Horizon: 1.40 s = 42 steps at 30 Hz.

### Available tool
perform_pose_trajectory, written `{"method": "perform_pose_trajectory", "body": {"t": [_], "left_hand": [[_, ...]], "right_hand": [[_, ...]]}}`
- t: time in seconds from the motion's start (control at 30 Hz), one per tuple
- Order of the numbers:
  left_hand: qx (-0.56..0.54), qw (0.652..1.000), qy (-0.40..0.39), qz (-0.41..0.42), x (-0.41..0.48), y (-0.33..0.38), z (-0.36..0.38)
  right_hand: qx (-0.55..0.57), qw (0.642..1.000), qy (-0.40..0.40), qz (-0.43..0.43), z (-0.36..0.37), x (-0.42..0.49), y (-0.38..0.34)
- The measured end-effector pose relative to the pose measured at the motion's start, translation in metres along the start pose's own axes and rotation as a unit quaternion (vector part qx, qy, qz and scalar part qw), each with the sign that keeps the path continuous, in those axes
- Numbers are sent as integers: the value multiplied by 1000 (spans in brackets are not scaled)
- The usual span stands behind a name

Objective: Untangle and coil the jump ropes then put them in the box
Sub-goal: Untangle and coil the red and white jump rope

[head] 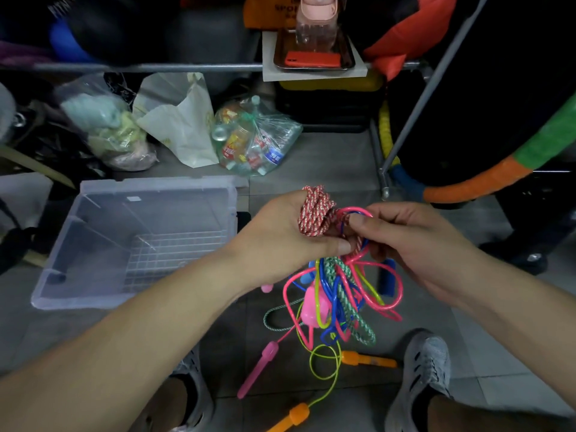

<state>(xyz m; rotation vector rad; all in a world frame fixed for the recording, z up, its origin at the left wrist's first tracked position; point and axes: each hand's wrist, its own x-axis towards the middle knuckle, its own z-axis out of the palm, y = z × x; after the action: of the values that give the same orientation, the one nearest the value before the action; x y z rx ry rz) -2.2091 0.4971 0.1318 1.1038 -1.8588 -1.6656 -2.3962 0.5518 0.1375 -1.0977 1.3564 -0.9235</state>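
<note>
Head camera: my left hand (280, 235) grips the red-and-white coil (313, 213), I judge to keep it wound. My right hand (417, 244) pinches a pink rope (355, 209), probably to free it. The tangle (336, 300) hangs below both hands, and the box (156, 183) sits left of my left hand.

Box (137, 241) left of ropes (339, 300)

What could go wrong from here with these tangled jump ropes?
The red-and-white coil in the left hand may slip loose, since the right hand is busy pinching loops of the hanging tangle. Pulling could tighten it. The orange handle on the floor lies near the right shoe and might get stepped on.
</note>
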Motion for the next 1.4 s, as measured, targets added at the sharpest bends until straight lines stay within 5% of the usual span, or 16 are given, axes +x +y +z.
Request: {"method": "perform_pose_trajectory", "body": {"t": [0.27,0.47,0.67,0.83,0.97,1.07,1.2,1.4], "left_hand": [[-28,999,17,4,3,0,-1],[-19,998,44,-31,9,-2,-17],[-76,993,-2,-89,7,2,-28],[-153,986,9,-70,8,2,-23],[-171,981,50,-73,10,1,-14],[-207,972,78,-85,11,-1,-11],[-265,954,109,-90,9,3,-6],[-289,941,148,-92,10,3,-3]], "right_hand": [[55,998,14,-22,0,0,0],[-188,973,105,-80,-9,6,2],[-385,887,164,-196,-11,3,9],[-174,972,140,-73,-4,3,10],[-239,944,210,-84,7,-2,12],[-278,933,162,-160,15,-13,8],[-332,938,35,-98,24,-20,5],[-460,882,12,-100,19,-12,6]]}}
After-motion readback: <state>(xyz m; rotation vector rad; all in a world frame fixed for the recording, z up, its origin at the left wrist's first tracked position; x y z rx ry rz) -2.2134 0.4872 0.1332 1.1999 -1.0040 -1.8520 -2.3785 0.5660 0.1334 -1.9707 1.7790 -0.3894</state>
